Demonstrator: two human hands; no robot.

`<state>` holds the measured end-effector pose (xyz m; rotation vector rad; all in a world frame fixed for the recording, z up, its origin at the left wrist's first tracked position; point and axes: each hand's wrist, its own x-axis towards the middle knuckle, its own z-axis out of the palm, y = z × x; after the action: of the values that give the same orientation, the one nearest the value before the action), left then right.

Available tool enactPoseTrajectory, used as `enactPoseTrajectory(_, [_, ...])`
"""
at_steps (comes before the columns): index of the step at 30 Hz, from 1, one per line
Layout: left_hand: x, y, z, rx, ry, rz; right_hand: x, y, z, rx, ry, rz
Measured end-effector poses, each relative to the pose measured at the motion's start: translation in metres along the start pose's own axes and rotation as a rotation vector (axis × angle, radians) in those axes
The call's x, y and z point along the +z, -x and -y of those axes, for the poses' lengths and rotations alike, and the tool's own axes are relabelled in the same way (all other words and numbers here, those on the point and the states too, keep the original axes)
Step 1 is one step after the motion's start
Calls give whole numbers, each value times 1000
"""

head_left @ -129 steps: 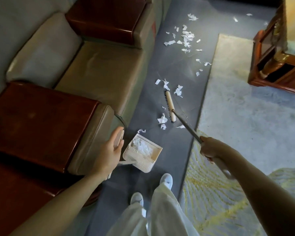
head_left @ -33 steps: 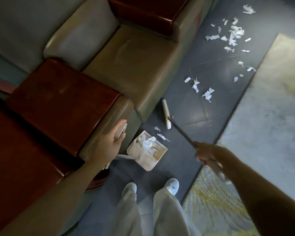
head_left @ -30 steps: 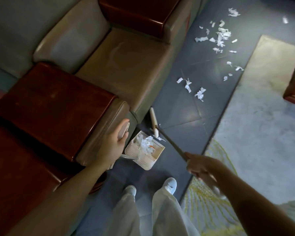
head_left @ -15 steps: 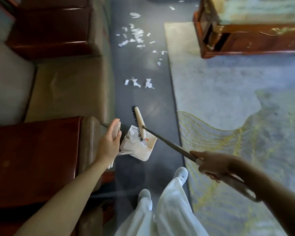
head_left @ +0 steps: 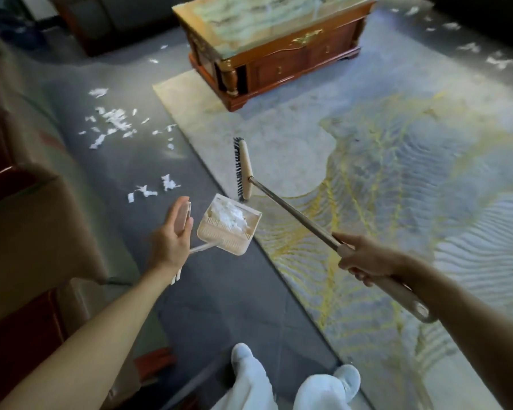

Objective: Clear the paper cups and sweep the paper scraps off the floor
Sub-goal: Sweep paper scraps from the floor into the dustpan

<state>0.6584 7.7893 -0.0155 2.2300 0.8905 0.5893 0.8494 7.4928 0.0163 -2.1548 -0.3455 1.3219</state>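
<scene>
Grey tiled floor (head_left: pixel 219 291), torn paper scraps (head_left: pixel 113 119), left hand (head_left: pixel 172 238) gripping ribbed plastic dustpan (head_left: pixel 219 241), right hand (head_left: pixel 365 258) gripping metal-shafted broom (head_left: pixel 245 170)

Lower left into centre: left hand (head_left: pixel 172 238) holding the pale upright handle of a dustpan (head_left: pixel 224 242), pan tilted and heaped with white paper scraps (head_left: pixel 228 217). Right of centre: right hand (head_left: pixel 365 257) gripping the shaft of a broom (head_left: pixel 293 214), head up-frame over the rug (head_left: pixel 397 173) edge, dark bristles facing frame left, near end just beside the pan's far corner. On the dark floor (head_left: pixel 219 291), left of centre: a small cluster of scraps. Upper left: a wider scatter. Upper right: more, blurred. Top centre: wooden coffee table (head_left: pixel 279 45), partly on the rug. Left edge: sofa (head_left: pixel 27 226). Bottom centre: two white shoes (head_left: pixel 347 377).
</scene>
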Motion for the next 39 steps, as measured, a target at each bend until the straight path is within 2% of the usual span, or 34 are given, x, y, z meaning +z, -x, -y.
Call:
enactPoseTrajectory(7, [99, 27, -132, 116, 134, 24, -92, 62, -107, 15, -321, -159])
enactPoseTrajectory(12, [187, 55, -242, 195, 237, 119, -160, 116, -182, -1, -524, -290])
enactPoseTrajectory(18, [298, 90, -375, 366, 323, 282, -235, 169, -267, -10, -791, -479])
enactPoseTrajectory(23, [405, 115, -487, 438, 404, 456, -306, 202, -339, -53, -1029, -608])
enactPoseTrajectory(29, [550, 147, -636, 521, 518, 666, -430, 231, -437, -28, -1253, -798])
enactPoseTrajectory(39, [762, 210, -888, 741, 529, 938, -629, 301, -597, 13, -1529, -1129])
